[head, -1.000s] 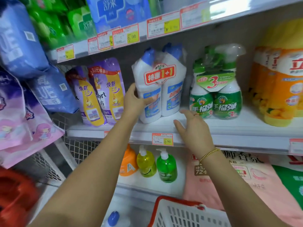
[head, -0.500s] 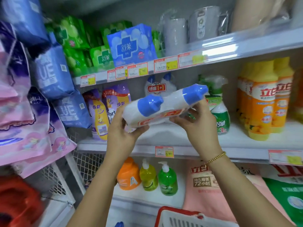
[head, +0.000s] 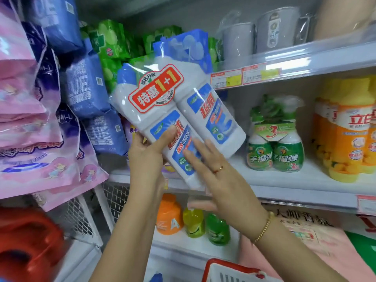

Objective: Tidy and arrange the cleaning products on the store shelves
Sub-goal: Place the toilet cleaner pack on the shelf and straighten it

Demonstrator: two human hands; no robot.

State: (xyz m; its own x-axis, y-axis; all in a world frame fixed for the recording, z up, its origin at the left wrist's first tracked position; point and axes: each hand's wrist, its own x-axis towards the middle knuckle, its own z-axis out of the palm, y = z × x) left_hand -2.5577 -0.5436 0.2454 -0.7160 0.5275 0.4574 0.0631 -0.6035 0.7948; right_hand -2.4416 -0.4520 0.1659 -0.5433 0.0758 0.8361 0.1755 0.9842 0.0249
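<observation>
**A:** Which step is this?

**B:** Mid-handling. The twin pack (head: 156, 119) of white bottles with blue caps is off the shelf, held in the air in front of the shelving. It is tilted, caps up and to the left, front sticker facing the camera.

**A:** Hands?

**B:** They are close together at the lower end of the pack. The left hand (head: 150, 153) grips the left bottle's lower body, thumb across the front label, fingers out of sight behind. The right hand (head: 220, 178) is flat, its fingers straight over the lower label. I cannot tell whether it presses or only brushes.

**A:** So the left hand carries the weight?

**B:** Looks that way. My reading is that the pack is being turned or checked before placement.

**A:** Where would it go?

**B:** Probably the middle shelf (head: 284, 184). There is bare shelf just left of the green spray bottles (head: 273, 153). The orange bottles (head: 350, 139) stand further right. A red-rimmed basket (head: 227, 263) sits low in the foreground.

**A:** What does the next move need?

**B:** Bring the pack upright, bases down. Lower it onto the bare patch with the label facing out. Keep it from knocking the spray bottles. The film wrap looks slick, so both hands on it would be steadier.
</observation>
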